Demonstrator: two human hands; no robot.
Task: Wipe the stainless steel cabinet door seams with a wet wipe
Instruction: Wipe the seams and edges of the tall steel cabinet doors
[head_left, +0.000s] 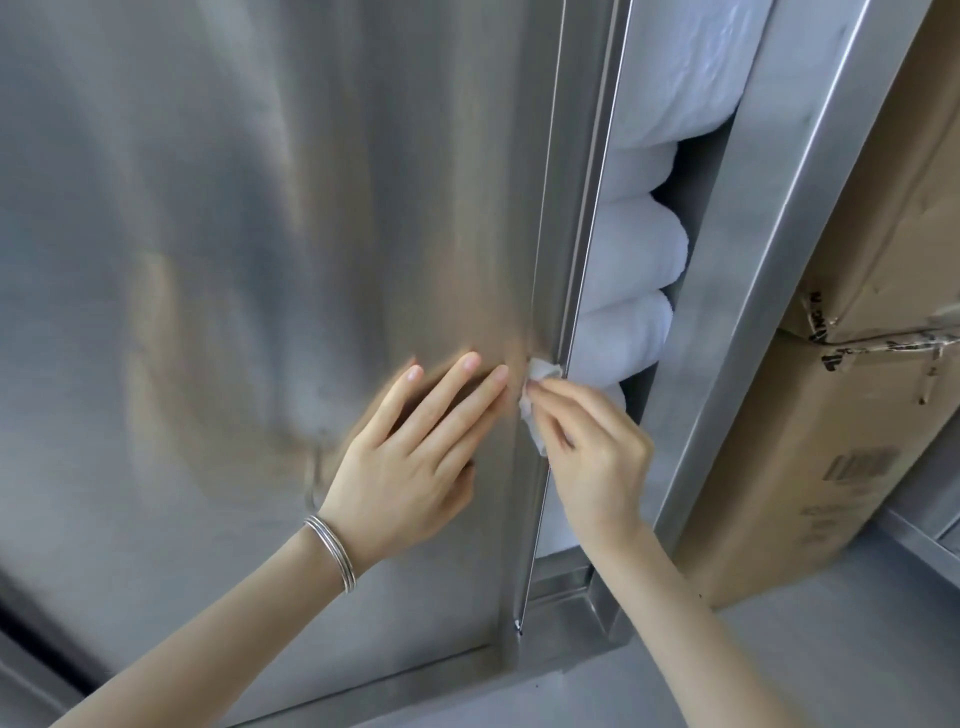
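Note:
A stainless steel cabinet door (260, 234) fills the left and middle of the head view. Its vertical edge seam (563, 234) runs down its right side. My left hand (415, 457) lies flat on the door with straight fingers, just left of the seam. My right hand (592, 441) pinches a small white wet wipe (537, 387) and presses it against the seam at about mid height. The wipe is partly hidden by my fingers.
Behind the partly open door, rolled white towels (634, 270) are stacked in the cabinet. A steel frame post (769, 260) stands to their right, with large cardboard boxes (841, 389) beyond it. A grey floor (779, 675) lies below.

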